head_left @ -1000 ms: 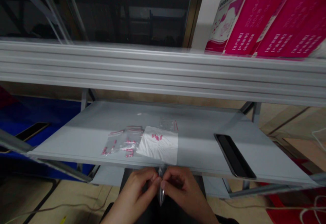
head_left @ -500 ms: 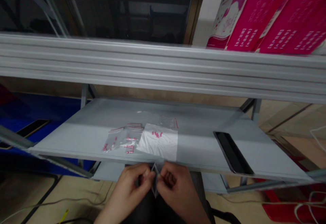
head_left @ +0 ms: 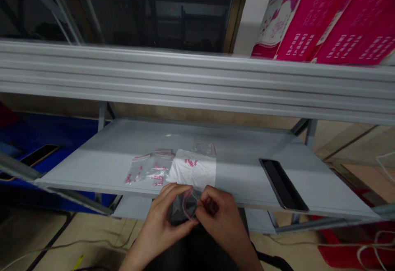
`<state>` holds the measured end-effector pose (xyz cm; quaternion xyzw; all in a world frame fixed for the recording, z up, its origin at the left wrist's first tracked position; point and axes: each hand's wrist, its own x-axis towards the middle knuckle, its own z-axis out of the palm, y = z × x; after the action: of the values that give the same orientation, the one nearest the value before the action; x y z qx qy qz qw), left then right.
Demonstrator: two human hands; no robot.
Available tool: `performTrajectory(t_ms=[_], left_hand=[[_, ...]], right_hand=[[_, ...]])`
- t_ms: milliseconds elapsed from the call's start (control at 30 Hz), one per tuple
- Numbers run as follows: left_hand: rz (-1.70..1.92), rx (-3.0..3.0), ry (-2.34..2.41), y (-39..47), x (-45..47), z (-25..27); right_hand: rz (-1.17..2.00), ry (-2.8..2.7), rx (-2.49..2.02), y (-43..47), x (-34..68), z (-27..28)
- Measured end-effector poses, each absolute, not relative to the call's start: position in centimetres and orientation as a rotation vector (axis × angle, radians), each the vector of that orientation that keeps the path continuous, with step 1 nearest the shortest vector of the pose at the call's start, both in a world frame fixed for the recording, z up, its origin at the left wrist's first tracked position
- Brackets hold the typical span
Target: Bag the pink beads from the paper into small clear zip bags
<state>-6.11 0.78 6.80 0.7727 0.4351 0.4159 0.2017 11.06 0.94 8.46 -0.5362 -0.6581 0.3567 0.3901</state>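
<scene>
A small clear zip bag point(head_left: 186, 206) with a reddish seal line is held at the front edge of the table, its mouth bowed into a round opening. My left hand point(head_left: 162, 217) spans the bag with thumb and forefinger bent around its mouth. My right hand point(head_left: 220, 219) is closed, fingertips pinched at the bag's right edge. Just beyond lies a white sheet point(head_left: 205, 172) with several small pink beads point(head_left: 191, 163) on it. To its left are clear zip bags point(head_left: 138, 168) containing pink beads. Another clear bag point(head_left: 205, 147) sits partly under the sheet's far edge.
A dark phone-like device point(head_left: 284, 184) lies on the right of the grey table point(head_left: 237, 151). A metal rail point(head_left: 185, 77) crosses above the table, with pink boxes point(head_left: 321, 20) at upper right. Another phone point(head_left: 40, 154) rests on a blue surface at left.
Both hands have moved slightly up toward the table edge. The bag's mouth has gone from a narrow, pinched shape to a wide round one, and my left thumb and forefinger have spread apart.
</scene>
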Motion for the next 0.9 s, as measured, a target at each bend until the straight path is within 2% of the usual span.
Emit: performTrajectory(t_ms=[133, 267, 333, 767, 900], left_hand=[[1.247, 2.044, 1.294, 0.9, -6.4, 7.0], [1.340, 1.940, 1.436, 0.8, -7.2, 6.8], [1.337, 1.920, 1.457, 0.7, -7.5, 6.8], [1.284, 1.878, 1.372, 0.3, -6.4, 6.7], [1.279, 1.809, 1.387, 0.3, -5.8, 6.0]], right_hand=[[0.843, -1.705, -1.320, 2.3, 11.8, 7.3], [0.404, -1.893, -1.246, 3.7, 12.3, 4.1], [0.295, -1.990, -1.235, 3.8, 12.4, 2.8], [0.308, -2.109, -1.258, 4.6, 14.4, 2.8], [0.269, -1.972, -1.452, 7.0, 13.5, 3.0]])
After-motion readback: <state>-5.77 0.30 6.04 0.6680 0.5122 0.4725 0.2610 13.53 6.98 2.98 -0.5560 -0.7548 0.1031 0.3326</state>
